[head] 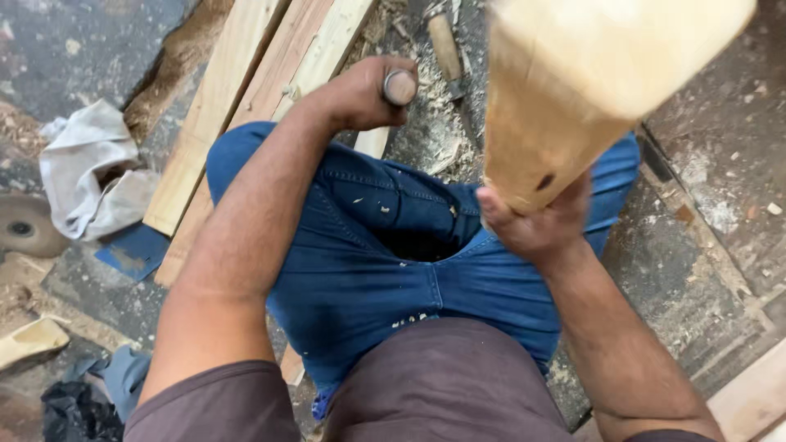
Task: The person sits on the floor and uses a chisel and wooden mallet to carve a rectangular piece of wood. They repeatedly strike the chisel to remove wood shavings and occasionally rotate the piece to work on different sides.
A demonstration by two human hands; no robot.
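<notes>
I sit on the floor in blue jeans. My left hand (364,92) is closed around an upright tool with a round metal-capped end (399,87), a chisel by the look of it, held over a pale wooden plank (246,90) that runs under my left knee. My right hand (536,223) grips the narrow end of a large, pale wooden mallet-like block (573,82), raised high and close to the camera. The tool's lower end is hidden behind my hand.
Several planks lie side by side at the upper left. Sawdust and wood chips (434,139) cover the dark floor. A wooden-handled tool (446,49) lies at the top. A grey rag (90,168), a round disc (24,229) and a blue sheet (131,250) lie left.
</notes>
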